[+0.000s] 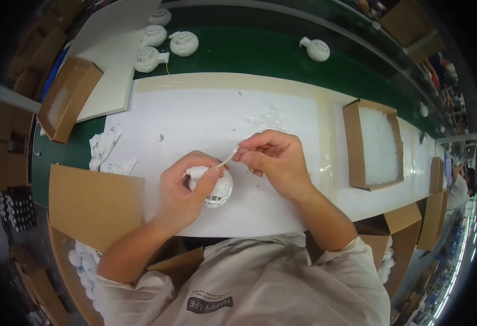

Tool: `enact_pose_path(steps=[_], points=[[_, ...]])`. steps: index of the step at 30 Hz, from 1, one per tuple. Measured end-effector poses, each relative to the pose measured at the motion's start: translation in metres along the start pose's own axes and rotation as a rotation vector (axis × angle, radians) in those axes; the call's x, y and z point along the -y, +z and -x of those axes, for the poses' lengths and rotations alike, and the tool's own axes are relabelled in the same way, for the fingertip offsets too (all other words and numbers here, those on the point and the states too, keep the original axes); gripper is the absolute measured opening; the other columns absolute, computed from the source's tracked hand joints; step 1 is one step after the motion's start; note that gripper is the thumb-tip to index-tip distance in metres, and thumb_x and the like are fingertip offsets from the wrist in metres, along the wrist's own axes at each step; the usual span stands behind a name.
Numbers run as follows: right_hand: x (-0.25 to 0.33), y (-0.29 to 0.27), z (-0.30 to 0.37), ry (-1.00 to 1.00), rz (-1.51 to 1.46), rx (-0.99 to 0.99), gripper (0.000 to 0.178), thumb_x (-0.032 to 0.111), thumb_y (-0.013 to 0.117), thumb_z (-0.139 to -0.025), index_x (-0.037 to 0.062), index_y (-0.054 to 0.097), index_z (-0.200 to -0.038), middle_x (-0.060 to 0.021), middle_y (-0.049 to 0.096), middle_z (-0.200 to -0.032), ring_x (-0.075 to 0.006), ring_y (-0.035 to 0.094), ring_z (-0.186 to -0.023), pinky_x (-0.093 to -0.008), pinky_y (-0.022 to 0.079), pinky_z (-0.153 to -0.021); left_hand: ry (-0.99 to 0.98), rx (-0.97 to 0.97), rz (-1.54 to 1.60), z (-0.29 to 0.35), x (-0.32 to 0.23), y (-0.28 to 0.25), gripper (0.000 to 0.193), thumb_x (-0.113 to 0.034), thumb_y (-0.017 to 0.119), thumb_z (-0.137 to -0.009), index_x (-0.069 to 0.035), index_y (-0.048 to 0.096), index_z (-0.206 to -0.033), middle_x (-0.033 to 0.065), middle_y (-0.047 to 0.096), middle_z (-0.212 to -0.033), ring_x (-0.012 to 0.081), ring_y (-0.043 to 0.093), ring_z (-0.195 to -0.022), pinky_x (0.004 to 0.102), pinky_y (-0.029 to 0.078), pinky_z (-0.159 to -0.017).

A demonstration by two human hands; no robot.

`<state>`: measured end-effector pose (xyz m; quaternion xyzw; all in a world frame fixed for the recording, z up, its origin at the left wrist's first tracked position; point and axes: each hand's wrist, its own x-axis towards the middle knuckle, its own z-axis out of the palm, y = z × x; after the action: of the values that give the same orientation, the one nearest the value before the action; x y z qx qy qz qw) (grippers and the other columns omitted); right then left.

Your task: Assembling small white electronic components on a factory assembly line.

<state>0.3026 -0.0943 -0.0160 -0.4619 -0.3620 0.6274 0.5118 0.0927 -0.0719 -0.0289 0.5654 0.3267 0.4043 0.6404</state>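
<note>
Above the white work surface, my left hand (pixel 181 187) is closed around a round white plastic housing (pixel 222 193) with an open grille, like a small fan head, and a short neck. A thin whitish cable (pixel 228 160) rises from the housing past my left thumb. At the cable's tip, my right hand (pixel 282 163) is closed in a pinch. Those fingertips cover the very end, and I cannot make out whether a small part sits there too.
A cardboard tray (pixel 356 146) of small translucent pieces stands on the right. More white housings (pixel 184 43) rest on the green conveyor belt (pixel 238 49) beyond. Crumpled white wrapping (pixel 104 146) and an open carton (pixel 94 198) lie to the left. Another small box (pixel 70 98) leans further back.
</note>
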Motion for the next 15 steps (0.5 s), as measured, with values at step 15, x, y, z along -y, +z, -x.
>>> enact_pose_path(steps=[15], points=[[-0.001, -0.008, 0.004, -0.010, 0.052, 0.136, 0.013, -0.006, 0.073, -0.084, -0.0027, 0.070, -0.096, -0.0107, 0.071, -0.096, -0.0158, 0.067, -0.087, -0.0278, 0.055, -0.078, 0.037, 0.191, -0.330, -0.002, -0.009, -0.007, 0.013, 0.000, 0.065, -0.090, 0.001, 0.063, -0.102, 0.0123, 0.066, -0.098, 0.0179, 0.062, -0.091, 0.0299, 0.048, -0.083]])
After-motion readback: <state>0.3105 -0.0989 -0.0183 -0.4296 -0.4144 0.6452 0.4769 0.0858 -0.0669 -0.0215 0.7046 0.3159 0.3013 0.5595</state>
